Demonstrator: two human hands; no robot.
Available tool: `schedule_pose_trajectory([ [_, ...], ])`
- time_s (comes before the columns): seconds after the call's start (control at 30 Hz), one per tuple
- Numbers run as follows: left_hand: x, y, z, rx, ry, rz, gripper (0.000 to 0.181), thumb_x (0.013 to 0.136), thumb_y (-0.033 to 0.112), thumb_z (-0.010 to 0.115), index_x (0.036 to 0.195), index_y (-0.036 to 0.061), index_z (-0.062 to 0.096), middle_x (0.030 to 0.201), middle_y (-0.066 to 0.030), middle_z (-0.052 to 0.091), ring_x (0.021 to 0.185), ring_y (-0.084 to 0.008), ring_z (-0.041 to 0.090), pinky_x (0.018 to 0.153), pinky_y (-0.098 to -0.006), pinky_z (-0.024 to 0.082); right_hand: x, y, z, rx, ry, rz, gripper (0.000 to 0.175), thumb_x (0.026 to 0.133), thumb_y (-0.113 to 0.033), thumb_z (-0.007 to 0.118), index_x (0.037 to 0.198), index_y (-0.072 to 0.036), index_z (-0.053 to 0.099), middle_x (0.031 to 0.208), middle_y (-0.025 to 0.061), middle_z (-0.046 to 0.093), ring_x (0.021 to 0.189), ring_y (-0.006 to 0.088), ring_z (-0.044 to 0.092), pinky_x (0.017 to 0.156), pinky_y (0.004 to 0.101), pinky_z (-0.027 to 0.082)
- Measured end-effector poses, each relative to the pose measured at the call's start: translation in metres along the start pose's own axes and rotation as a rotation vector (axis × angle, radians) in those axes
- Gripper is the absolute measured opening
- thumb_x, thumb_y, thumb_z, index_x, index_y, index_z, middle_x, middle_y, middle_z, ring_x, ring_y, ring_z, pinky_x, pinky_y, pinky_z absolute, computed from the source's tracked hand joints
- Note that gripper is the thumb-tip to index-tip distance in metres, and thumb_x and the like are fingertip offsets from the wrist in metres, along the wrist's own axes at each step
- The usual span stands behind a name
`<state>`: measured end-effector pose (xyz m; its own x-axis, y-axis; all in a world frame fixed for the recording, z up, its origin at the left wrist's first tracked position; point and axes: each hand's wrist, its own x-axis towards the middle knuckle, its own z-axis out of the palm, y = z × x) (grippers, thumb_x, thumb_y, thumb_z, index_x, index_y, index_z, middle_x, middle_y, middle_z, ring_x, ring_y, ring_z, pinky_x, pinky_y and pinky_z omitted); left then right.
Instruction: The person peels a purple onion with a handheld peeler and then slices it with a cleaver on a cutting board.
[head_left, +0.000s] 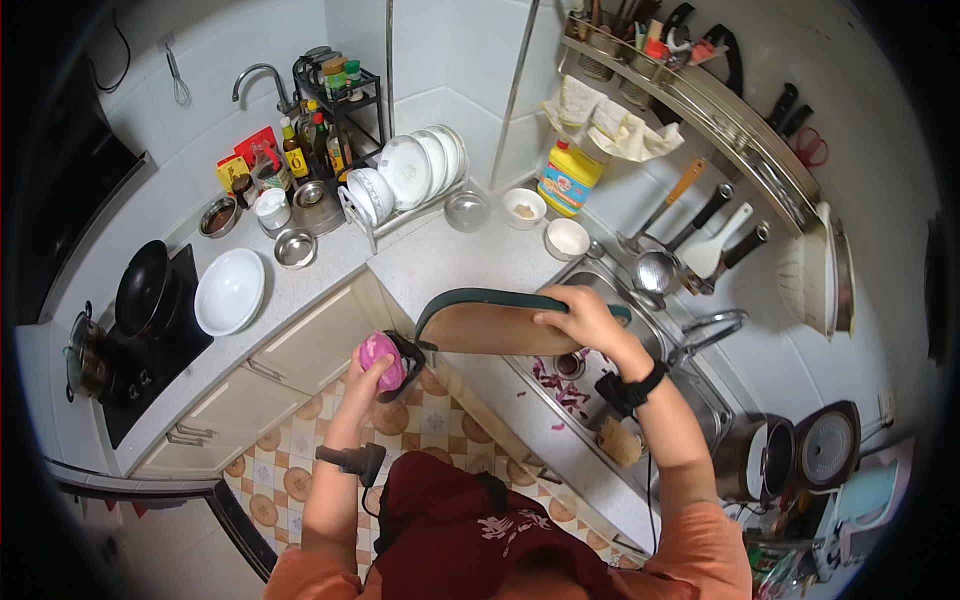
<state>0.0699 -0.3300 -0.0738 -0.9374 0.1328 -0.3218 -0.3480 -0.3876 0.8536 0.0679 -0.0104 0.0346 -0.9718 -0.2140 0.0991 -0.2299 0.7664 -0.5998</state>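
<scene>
My left hand (366, 386) is closed around a peeled purple vegetable (382, 362), perhaps a sweet potato, low in front of the cabinets. Behind it is a dark object, possibly a bin rim (411, 367), mostly hidden. My right hand (589, 319) grips the green edge of a cutting board (491, 322) with a brown face, tilted on its side over the counter's front edge and the sink. Purple peelings (559, 388) lie in the steel sink (611, 285) around the drain (569, 365), and a few are on its front rim.
A white plate (229, 292) stands beside the hob with a black pan (144, 289). A dish rack (397, 217), small bowls (567, 239) and a yellow bottle (568, 178) stand at the back. The faucet (709, 330) arches over the sink; utensils (709, 217) hang on the right wall.
</scene>
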Motion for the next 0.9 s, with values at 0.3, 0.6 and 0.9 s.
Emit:
schedule_pose_trajectory([
  [0.3,0.109,0.023,-0.039,0.106,-0.327,-0.156,0.05,0.071,0.0,0.053,0.119,0.0044,0.037,0.116,-0.0087,0.044,0.1,-0.0213,0.048,0.08,-0.0343,0.046,0.171,0.049,0.039,-0.16,-0.489,-0.186,0.033,0.069,-0.027,0.064,0.095,-0.009,0.057,0.082,0.0134,0.06,0.078,0.0321,0.055,0.066,0.0378,0.042],
  [0.6,0.176,0.024,-0.043,0.107,-0.513,-0.342,0.048,0.073,0.005,0.054,0.117,0.0006,0.036,0.109,-0.0086,0.046,0.101,-0.0193,0.045,0.083,-0.031,0.041,0.262,0.106,0.1,0.09,-0.765,-0.096,0.035,0.067,-0.026,0.066,0.093,-0.003,0.058,0.076,0.0137,0.06,0.071,0.0285,0.056,0.063,0.0326,0.042],
  [0.9,0.193,-0.014,-0.056,0.056,-0.336,-0.333,0.048,0.074,0.012,0.057,0.117,0.0004,0.036,0.102,-0.008,0.049,0.091,-0.0164,0.049,0.075,-0.0288,0.044,0.269,0.117,0.166,-0.375,-0.677,-0.18,0.042,0.075,-0.021,0.057,0.113,-0.008,0.047,0.104,0.0125,0.05,0.105,0.0263,0.044,0.089,0.0403,0.029],
])
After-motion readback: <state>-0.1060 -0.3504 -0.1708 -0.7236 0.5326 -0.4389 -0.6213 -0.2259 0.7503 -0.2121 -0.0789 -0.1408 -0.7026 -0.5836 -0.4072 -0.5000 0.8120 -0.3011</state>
